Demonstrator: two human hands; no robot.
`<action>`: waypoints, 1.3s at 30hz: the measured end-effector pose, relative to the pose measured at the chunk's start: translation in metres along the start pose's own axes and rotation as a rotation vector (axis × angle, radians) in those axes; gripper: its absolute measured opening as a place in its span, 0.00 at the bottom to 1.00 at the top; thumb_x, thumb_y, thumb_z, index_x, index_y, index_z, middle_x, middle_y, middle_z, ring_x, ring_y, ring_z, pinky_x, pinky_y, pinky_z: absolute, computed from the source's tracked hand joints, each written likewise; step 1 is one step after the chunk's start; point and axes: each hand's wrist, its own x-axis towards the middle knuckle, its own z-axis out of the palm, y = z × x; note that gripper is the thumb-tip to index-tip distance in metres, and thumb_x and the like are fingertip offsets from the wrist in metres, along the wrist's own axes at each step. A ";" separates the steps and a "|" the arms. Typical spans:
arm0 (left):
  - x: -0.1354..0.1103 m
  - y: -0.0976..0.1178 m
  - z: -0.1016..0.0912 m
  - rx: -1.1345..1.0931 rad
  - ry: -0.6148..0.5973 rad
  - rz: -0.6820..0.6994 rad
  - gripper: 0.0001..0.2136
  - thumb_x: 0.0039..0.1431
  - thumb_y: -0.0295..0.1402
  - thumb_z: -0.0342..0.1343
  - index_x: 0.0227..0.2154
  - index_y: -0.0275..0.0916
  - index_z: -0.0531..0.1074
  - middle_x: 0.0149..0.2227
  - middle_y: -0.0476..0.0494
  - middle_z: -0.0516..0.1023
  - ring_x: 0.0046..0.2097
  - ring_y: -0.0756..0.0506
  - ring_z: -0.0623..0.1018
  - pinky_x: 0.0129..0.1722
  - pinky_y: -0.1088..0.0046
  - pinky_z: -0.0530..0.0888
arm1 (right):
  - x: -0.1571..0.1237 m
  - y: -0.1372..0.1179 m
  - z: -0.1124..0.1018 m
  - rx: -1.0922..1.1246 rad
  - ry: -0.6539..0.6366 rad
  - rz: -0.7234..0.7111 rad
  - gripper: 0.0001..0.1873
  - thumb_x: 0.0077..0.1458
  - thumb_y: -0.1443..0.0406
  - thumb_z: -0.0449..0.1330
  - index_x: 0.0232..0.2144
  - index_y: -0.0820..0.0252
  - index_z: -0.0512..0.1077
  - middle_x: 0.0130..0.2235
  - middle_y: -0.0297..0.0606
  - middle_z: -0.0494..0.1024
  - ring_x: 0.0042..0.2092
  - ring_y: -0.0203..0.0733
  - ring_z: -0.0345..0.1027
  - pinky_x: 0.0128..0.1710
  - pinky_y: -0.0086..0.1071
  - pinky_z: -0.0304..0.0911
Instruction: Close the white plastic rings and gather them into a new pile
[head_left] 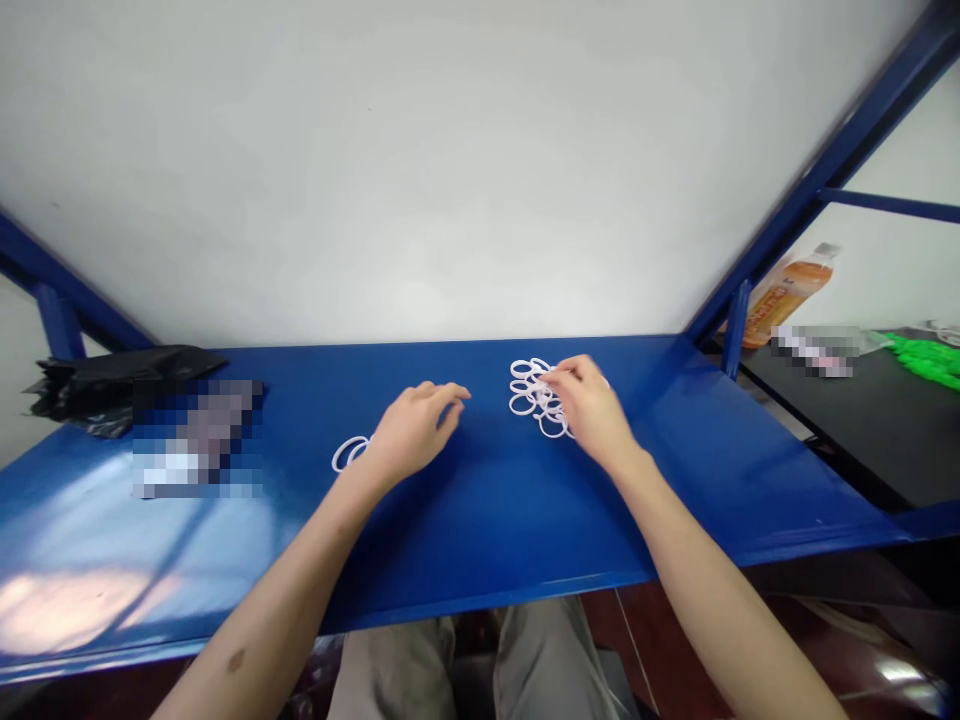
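Observation:
Several thin white rings (523,404) lie in a loose, overlapping pile right of the middle of the blue table (480,540). My right hand (592,405) is over the right side of this pile, thumb and fingertips drawn together in a pinch at the rings. Whether a ring is caught between those fingertips is hidden. To the left, my left hand (416,428) hovers above the table with its fingers stretched out, thumb apart, holding nothing. Beside its wrist, a few more white rings (348,454) lie on the table, partly covered by the hand.
A black plastic bag (127,380) and a blurred-out object (202,435) lie on the left. Blue metal frame bars (739,325) rise on both sides, before a white wall (420,180). Beyond the right bar, a black surface holds an orange bottle (787,295) and a bright green bundle (926,358).

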 end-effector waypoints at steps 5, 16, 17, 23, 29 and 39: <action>-0.004 -0.021 -0.016 0.319 -0.103 -0.102 0.19 0.56 0.22 0.47 0.46 0.40 0.75 0.50 0.36 0.76 0.50 0.36 0.75 0.48 0.58 0.70 | -0.002 0.023 -0.038 -0.430 0.120 0.472 0.14 0.62 0.68 0.53 0.45 0.59 0.76 0.45 0.48 0.75 0.44 0.51 0.72 0.43 0.40 0.66; -0.007 -0.012 -0.018 0.363 -0.360 -0.153 0.12 0.57 0.25 0.47 0.42 0.39 0.71 0.46 0.38 0.77 0.49 0.38 0.76 0.46 0.59 0.66 | -0.001 0.021 -0.050 -0.568 -0.207 0.798 0.10 0.58 0.62 0.57 0.40 0.53 0.78 0.42 0.42 0.81 0.44 0.52 0.76 0.40 0.39 0.65; -0.007 -0.011 -0.017 0.362 -0.352 -0.154 0.12 0.58 0.25 0.47 0.41 0.39 0.71 0.46 0.38 0.77 0.48 0.38 0.76 0.46 0.59 0.66 | -0.001 0.022 -0.049 -0.565 -0.233 0.788 0.10 0.58 0.62 0.57 0.40 0.52 0.77 0.42 0.41 0.81 0.44 0.52 0.76 0.40 0.39 0.65; -0.004 -0.006 -0.012 0.413 -0.275 -0.186 0.11 0.65 0.31 0.47 0.45 0.37 0.72 0.48 0.36 0.78 0.51 0.36 0.76 0.48 0.58 0.66 | -0.002 0.021 -0.045 -0.547 -0.330 0.729 0.09 0.58 0.61 0.58 0.39 0.53 0.76 0.43 0.41 0.81 0.44 0.53 0.76 0.39 0.39 0.65; -0.001 -0.006 -0.006 0.421 -0.246 -0.182 0.10 0.68 0.34 0.47 0.41 0.37 0.73 0.45 0.36 0.80 0.49 0.36 0.77 0.47 0.59 0.68 | 0.000 0.015 -0.042 -0.604 -0.205 0.726 0.12 0.64 0.63 0.51 0.39 0.58 0.74 0.39 0.47 0.81 0.42 0.54 0.76 0.36 0.39 0.63; -0.001 0.013 0.012 -0.026 0.006 0.022 0.06 0.68 0.34 0.54 0.45 0.42 0.71 0.45 0.45 0.81 0.44 0.43 0.80 0.45 0.67 0.72 | -0.003 -0.019 -0.004 -0.192 0.045 0.028 0.13 0.68 0.56 0.54 0.39 0.57 0.73 0.37 0.40 0.81 0.36 0.42 0.74 0.34 0.33 0.64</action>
